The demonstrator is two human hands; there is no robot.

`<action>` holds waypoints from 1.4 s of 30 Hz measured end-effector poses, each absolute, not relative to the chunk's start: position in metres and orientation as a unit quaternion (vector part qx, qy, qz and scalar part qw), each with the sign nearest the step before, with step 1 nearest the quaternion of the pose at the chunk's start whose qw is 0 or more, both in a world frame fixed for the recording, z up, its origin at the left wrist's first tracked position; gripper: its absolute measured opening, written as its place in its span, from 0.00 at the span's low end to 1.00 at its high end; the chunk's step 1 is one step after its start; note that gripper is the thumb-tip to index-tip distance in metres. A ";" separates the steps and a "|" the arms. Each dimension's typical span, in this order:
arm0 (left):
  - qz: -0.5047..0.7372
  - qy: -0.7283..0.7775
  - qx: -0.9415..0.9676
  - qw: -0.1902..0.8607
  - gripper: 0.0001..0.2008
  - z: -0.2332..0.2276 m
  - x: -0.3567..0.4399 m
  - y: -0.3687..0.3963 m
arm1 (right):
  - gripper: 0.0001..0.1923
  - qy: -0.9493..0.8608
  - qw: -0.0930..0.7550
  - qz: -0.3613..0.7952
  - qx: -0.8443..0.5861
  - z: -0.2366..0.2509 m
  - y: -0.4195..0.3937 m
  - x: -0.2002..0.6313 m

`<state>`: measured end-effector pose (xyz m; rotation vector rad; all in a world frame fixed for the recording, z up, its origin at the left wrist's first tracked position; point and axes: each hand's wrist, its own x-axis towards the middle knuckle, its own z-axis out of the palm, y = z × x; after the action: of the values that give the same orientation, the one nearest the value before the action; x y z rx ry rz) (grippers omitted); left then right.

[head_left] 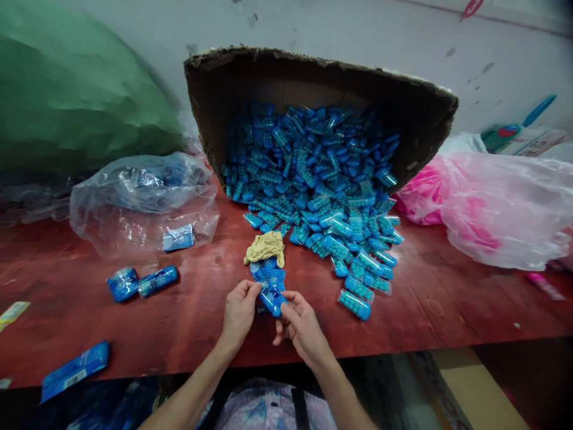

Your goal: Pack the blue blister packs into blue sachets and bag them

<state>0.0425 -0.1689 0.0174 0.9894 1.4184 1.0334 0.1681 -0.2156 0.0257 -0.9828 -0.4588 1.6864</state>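
Note:
In front of me, my left hand pinches the upper left end of a small tube in a blue printed sleeve. My right hand grips the tube's lower right end between thumb and fingers, and its other fingers curl beneath. Just beyond lies a pile of blue printed sleeves, with a crumpled yellow cloth or glove on its far end. To the right, many clear tubes with blue caps and turquoise balls inside spill over the red table.
A tipped cardboard box holds the heap of tubes. At left are a clear plastic bag, two sleeved tubes and a flat blue packet at the table edge. Pink items in a plastic bag lie right; a green sack stands back left.

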 end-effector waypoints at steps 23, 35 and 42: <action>0.344 0.430 0.264 0.792 0.15 0.050 0.043 -0.176 | 0.20 -0.264 0.550 0.660 -0.438 0.028 -0.218 0.167; 0.350 0.395 0.199 0.826 0.12 0.052 0.050 -0.183 | 0.22 -0.232 0.554 0.687 -0.408 0.027 -0.217 0.167; 0.370 0.393 0.221 0.812 0.12 0.053 0.054 -0.187 | 0.23 -0.220 0.542 0.686 -0.432 0.028 -0.219 0.165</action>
<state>0.0539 -0.1872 0.0529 0.4709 0.8395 0.7900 0.1651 -0.2188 0.0276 -1.0259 -0.5220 1.6298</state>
